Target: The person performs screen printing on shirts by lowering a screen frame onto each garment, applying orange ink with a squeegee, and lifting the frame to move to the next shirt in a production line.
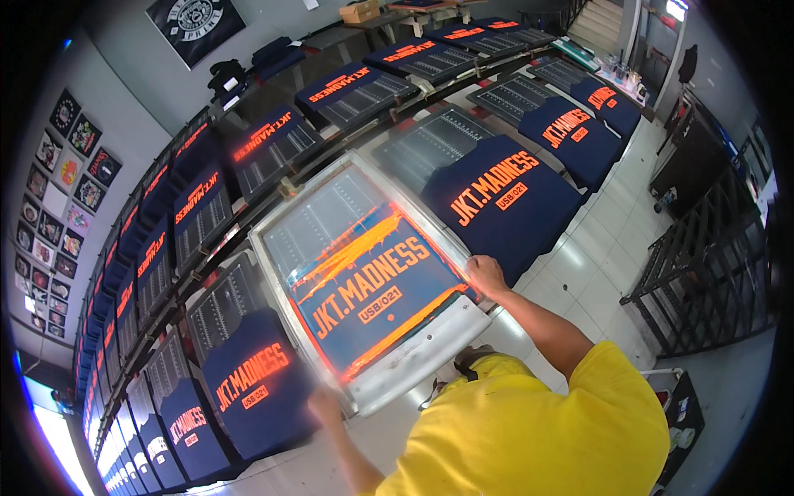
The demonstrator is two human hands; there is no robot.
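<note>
Screen-printing frame (426,341), pale metal with a wide lower border, sits tilted smack in the middle of the picture. Its mesh has a thick streak of orange ink (351,255) across the middle, with more smeared down the sides and along the bottom, and big block lettering shows in between. Right hand (488,277) is on the frame's right edge, fingers curled together and clamped over the rim. Left hand (325,405) is down by the lower left corner, pretty blurry, so I can't tell if the fingers are apart or together, or if they're really touching the metal. Navy shirts with orange lettering lie on either side, one just right of the frame (504,207) and one to its lower left (260,384). Gray boards (438,136) stick out past the collars, and more shirts run in rows up to the top and down the left. Yellow top (538,426) fills the bottom right. Further out: black poster (197,29) upper left, small pictures (66,211) on the left wall, dark metal rack (703,260) on the right, pale tiled floor (579,281) in between.
</note>
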